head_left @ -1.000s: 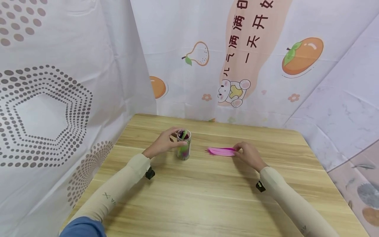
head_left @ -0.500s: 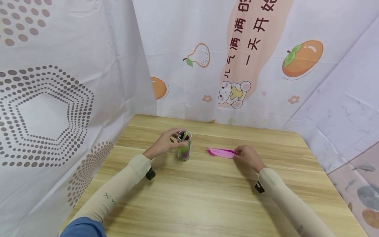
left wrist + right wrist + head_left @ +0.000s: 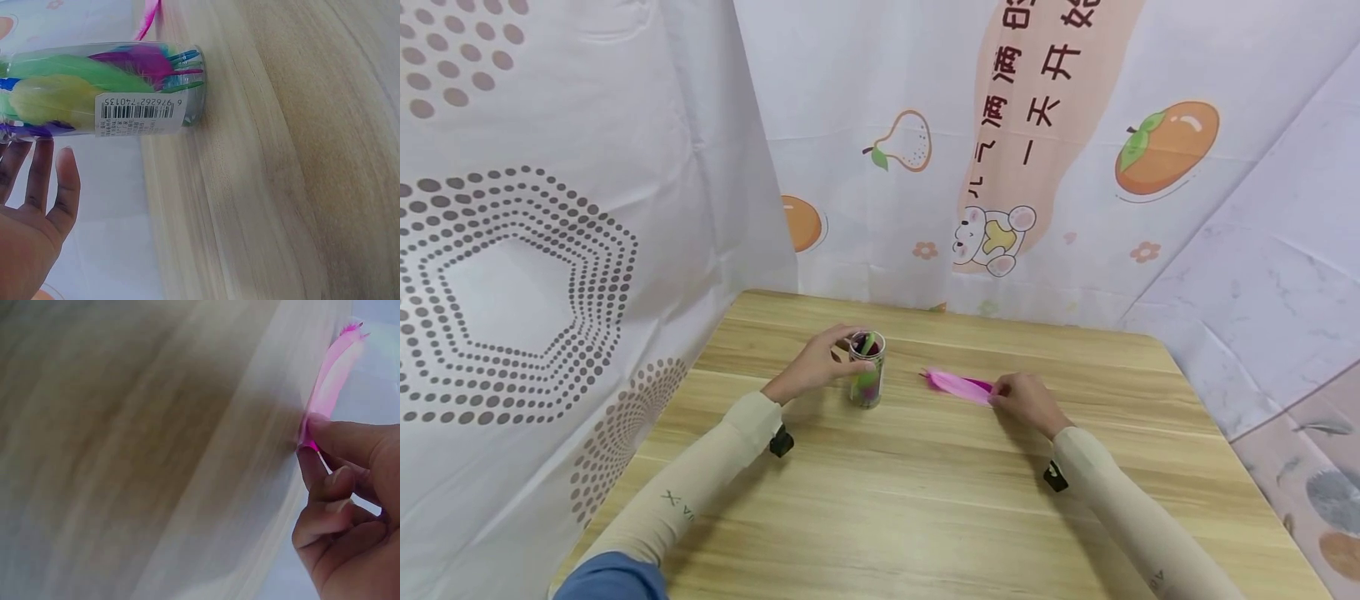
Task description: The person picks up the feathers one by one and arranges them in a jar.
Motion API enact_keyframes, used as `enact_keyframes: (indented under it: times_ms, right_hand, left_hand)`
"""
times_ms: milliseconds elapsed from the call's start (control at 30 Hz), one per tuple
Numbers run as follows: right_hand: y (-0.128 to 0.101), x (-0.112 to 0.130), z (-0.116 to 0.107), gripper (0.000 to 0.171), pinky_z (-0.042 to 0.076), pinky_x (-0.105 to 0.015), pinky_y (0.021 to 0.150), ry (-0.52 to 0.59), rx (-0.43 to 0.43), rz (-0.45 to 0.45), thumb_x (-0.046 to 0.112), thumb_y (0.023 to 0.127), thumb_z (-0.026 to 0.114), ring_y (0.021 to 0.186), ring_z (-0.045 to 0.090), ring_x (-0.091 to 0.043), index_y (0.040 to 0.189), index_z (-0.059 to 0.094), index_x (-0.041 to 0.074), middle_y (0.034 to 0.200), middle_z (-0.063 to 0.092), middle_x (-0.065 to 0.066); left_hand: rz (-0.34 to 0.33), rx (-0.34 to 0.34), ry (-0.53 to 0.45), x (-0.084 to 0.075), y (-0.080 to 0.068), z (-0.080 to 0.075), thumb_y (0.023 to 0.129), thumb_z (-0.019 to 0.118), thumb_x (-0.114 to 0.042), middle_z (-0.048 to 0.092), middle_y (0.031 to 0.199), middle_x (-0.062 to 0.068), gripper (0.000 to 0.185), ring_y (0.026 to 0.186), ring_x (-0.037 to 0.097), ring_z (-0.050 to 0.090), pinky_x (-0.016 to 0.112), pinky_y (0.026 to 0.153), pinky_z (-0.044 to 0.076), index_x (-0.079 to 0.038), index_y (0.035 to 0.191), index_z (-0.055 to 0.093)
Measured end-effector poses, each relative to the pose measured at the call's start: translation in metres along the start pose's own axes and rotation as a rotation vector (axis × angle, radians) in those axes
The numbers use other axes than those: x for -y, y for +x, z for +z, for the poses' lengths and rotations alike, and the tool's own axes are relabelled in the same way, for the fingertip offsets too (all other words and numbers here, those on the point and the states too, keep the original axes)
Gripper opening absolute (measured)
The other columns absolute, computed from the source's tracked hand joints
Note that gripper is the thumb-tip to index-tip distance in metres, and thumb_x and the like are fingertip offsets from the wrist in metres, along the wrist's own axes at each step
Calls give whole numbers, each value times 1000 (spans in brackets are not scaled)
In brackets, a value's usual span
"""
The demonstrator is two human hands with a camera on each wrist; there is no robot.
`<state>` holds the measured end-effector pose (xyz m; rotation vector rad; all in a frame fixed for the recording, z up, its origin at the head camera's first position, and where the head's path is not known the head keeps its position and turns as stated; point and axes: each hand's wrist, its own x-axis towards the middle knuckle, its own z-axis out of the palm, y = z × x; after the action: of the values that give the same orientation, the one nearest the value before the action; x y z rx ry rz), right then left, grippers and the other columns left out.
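Note:
A clear cylindrical jar point(image 3: 867, 390) stands upright on the wooden table, filled with green, yellow, purple and blue feathers. My left hand point(image 3: 814, 363) holds it near the top, thumb in front and fingers behind. A barcode label point(image 3: 140, 114) shows on the jar in the left wrist view. To the right, my right hand point(image 3: 1030, 402) pinches the near ends of two pink feathers point(image 3: 957, 386), one pale and one darker, between thumb and index finger. Their quill ends point left toward the jar. In the right wrist view the other fingers point(image 3: 328, 522) are curled in.
The table point(image 3: 880, 500) has rounded far corners. A white curtain point(image 3: 850, 250) printed with fruit and lettering hangs right behind it, and a dotted curtain point(image 3: 685, 208) lines the left side. Both wrists carry small black cameras.
My right hand has shifted slightly toward me, swinging the feathers' held ends nearer while the quill ends move a little away. The left hand and jar stay put.

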<state>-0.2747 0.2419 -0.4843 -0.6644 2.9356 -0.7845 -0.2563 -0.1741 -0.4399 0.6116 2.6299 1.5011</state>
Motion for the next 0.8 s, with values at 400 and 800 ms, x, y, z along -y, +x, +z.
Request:
enact_keyframes:
  times_ms: [400,800]
  right_hand:
    - [-4,-4,-11,7,51,-36,71,63,-88,-3,10,95,74,77,62,-17,98,73,5,91,73,-5]
    - [-8,8,-20,5,47,-28,60,40,-114,-53,5,92,76,68,58,-12,95,80,3,88,76,-5]
  left_hand:
    - [-5,-17,12,-1,0,0,84,78,-60,60,127,-10,67,112,21,56,42,82,54,-38,143,57]
    - [19,-21,14,0,-2,1,84,78,-60,61,127,-7,67,111,22,57,41,81,54,-34,143,58]
